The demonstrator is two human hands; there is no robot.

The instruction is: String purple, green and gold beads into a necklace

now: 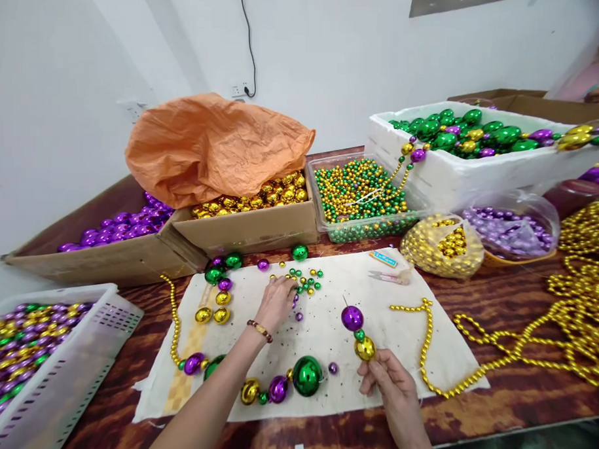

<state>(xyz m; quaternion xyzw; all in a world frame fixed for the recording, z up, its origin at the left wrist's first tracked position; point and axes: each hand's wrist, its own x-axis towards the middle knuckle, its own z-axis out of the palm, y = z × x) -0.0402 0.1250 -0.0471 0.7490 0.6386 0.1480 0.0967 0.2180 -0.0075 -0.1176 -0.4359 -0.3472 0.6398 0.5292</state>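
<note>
My right hand [389, 381] is closed at the lower end of a thin needle, just under a gold ball bead [364, 348]. Above it a small green bead [359, 334] and a purple ball bead [352, 318] are threaded, with the needle tip sticking out on top. My left hand [276, 299] reaches into a scatter of small green and gold beads [308, 282], fingers bunched together; what they pinch, if anything, is hidden. Below the left forearm, a strung row with a large green ball [308, 376] and a purple ball [278, 389] lies on the white cloth [332, 402].
Loose larger balls [223, 297] lie at the cloth's left. Snips [389, 277] lie at its upper right, near bags of beads [443, 256]. Behind stand a gold-ball carton [250, 232], a bead tub [365, 230] and a foam box [429, 167]. Gold bead strands [516, 343] cover the right side.
</note>
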